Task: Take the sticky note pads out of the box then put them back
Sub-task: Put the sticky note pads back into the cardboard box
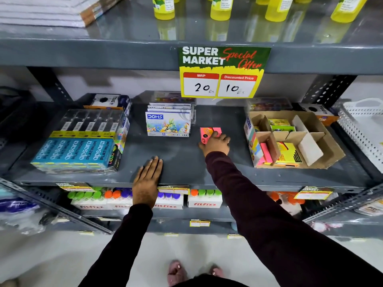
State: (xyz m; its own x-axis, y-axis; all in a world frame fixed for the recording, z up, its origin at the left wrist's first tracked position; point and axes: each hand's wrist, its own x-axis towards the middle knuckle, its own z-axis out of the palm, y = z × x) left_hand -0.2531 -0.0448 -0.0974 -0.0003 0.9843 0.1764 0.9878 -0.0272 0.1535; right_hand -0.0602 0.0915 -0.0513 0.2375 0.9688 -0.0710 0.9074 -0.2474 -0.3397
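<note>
A cardboard box (329,150) with dividers stands on the right of the grey shelf (182,162). Inside it are a pink sticky note pad (265,155), a yellow pad (289,154) and a green-yellow pad (280,123) at the back. My right hand (216,145) grips a pink sticky note pad (207,134) on the shelf, left of the box. My left hand (148,179) lies flat on the shelf's front edge, fingers apart, holding nothing.
A stack of DOMS crayon boxes (168,123) stands just left of the held pad. Apsara pencil packs (80,148) fill the shelf's left. A price sign (221,73) hangs from the shelf above. A white basket (364,125) sits at the far right. Bottles stand on the shelf below.
</note>
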